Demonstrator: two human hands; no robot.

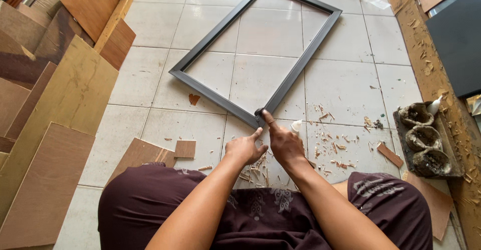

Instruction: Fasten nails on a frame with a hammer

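Frame: a dark grey rectangular frame (pixel 280 87) is laid flat on the pale tiled floor (pixel 345 79), its near corner pointed toward the person.
Right hand (pixel 284 142): the index finger is stretched out and pressed onto the frame's near corner; the other fingers are curled under, nothing being grasped.
Left hand (pixel 244 148): loosely clenched just beside the right hand, the thumb raised toward the same corner; whether the frame is touched cannot be told.
Litter: wood chips (pixel 328 147) are scattered about the hands.
Left side: plywood boards (pixel 55 109) are stacked.
Right side: a tray of crusted bowls (pixel 426 140) is seen.
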